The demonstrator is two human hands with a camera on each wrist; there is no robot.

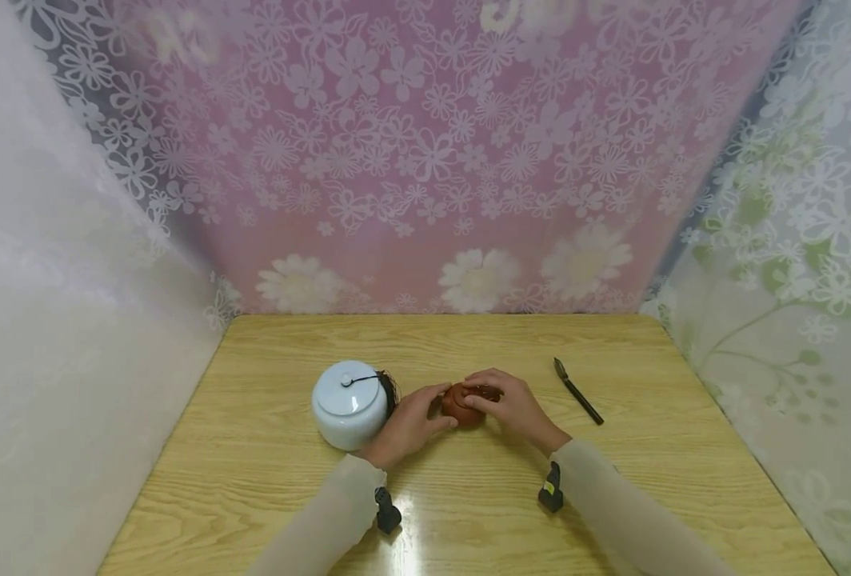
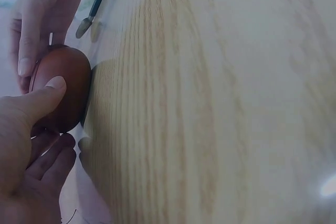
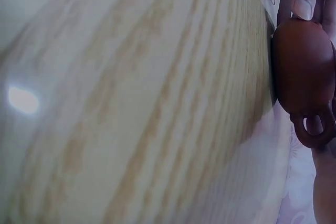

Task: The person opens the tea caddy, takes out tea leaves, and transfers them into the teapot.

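A small reddish-brown clay teapot (image 1: 464, 418) stands on the wooden table between both hands. My left hand (image 1: 407, 426) holds it from the left, the thumb on the near side of its body (image 2: 76, 85) and the fingers round the far side. From the right, my right hand (image 1: 515, 406) reaches over the top, its thumb and fingertips pinching at the teapot's lid (image 1: 460, 393). In the right wrist view, the looped handle (image 3: 315, 142) points toward my right hand. My right fingers partly hide the lid.
Left of my left hand stands a glossy pale-blue lidded jar (image 1: 349, 424) with a dark cord tassel (image 1: 391, 390), close to that wrist. Off to the right lies a slim dark-handled tool (image 1: 581, 398) with a leaf-shaped tip. Flower-patterned curtains (image 1: 425, 160) surround the table (image 1: 253, 496).
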